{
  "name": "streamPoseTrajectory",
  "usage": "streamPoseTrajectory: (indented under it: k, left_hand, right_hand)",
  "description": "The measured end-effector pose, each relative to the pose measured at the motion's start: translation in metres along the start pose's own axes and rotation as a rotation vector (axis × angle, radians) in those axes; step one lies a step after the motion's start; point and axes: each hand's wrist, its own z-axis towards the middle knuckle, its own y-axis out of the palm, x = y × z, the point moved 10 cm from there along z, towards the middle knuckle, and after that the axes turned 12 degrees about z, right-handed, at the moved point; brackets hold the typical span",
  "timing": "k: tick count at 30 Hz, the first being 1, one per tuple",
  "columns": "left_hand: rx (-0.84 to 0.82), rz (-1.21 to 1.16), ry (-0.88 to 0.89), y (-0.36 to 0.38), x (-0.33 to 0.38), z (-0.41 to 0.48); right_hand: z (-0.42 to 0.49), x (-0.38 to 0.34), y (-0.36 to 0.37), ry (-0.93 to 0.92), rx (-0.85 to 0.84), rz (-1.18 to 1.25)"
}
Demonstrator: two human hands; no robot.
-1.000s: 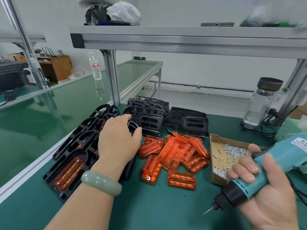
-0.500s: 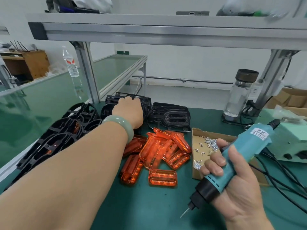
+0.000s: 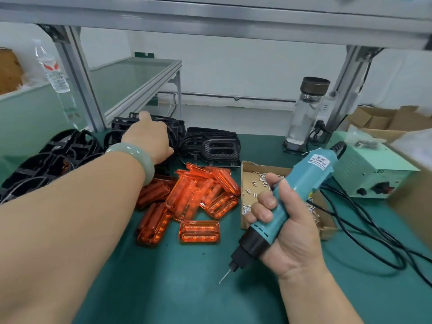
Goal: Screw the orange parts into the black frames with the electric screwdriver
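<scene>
Only readable writing here: the white label near the top of the electric screwdriver (image 3: pixel 288 208) says something like "KEENWISE" with smaller print under it that's too fuzzy, and the pale green power box (image 3: pixel 371 174) has "LED" on its front face. The right hand (image 3: pixel 293 232) is clenched around the teal screwdriver body, thumb along the front, tool tilted with the black nose and thin bit pointing down-left, tip just above the green worktop (image 3: pixel 177 288). The left hand (image 3: pixel 149 139) reaches out to the back stack of black frames (image 3: pixel 210 146), palm down on top of them, fingers curled over the far side; can't really tell if it's got hold of one or is just resting there. There's a pale green bangle (image 3: pixel 138 157) on that wrist. More black frames sit in a pile at the far left, a couple with orange already in them. The orange parts (image 3: pixel 191 202) are translucent, oblong, ribbed inside, heaped loosely mid-worktop between the frames and a shallow cardboard tray (image 3: pixel 249 170) of small silver screws (image 3: pixel 259 181). One orange part lies flat by itself nearest the camera. A glass bottle (image 3: pixel 306 113) with a dark lid stands at the back.
</scene>
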Motion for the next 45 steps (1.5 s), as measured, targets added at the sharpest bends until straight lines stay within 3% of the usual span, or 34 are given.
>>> streamPoseTrajectory:
  k: [9, 16, 24, 27, 30, 37, 42, 45]
  left_hand:
    - [0.046, 0.01, 0.058, -0.01, -0.001, 0.006]
    - [-0.157, 0.001, 0.017, 0.008, 0.0, -0.001]
    - [-0.113, -0.333, -0.103, -0.027, -0.017, -0.002]
    - [-0.124, -0.564, -0.135, -0.037, -0.022, -0.007]
    - [-0.09, -0.64, -0.128, -0.052, -0.024, -0.019]
    - [0.157, -0.514, -0.015, -0.091, -0.027, -0.063]
    - [0.304, -0.78, -0.071, -0.088, -0.05, -0.098]
    - [0.185, -1.133, -0.143, -0.053, -0.058, -0.117]
  right_hand:
    - [0.002, 0.002, -0.004, 0.016, 0.012, 0.019]
    - [0.003, 0.0, -0.008, 0.013, 0.02, 0.021]
    - [0.005, 0.0, -0.01, 0.011, 0.024, 0.017]
    - [0.005, -0.001, -0.01, 0.009, 0.027, 0.023]
    - [0.005, -0.003, -0.009, 0.001, 0.029, 0.028]
    - [0.003, -0.014, -0.009, -0.036, 0.049, 0.053]
    - [0.001, -0.026, -0.009, -0.081, 0.04, 0.062]
    - [-0.001, -0.032, -0.007, -0.083, 0.01, 0.092]
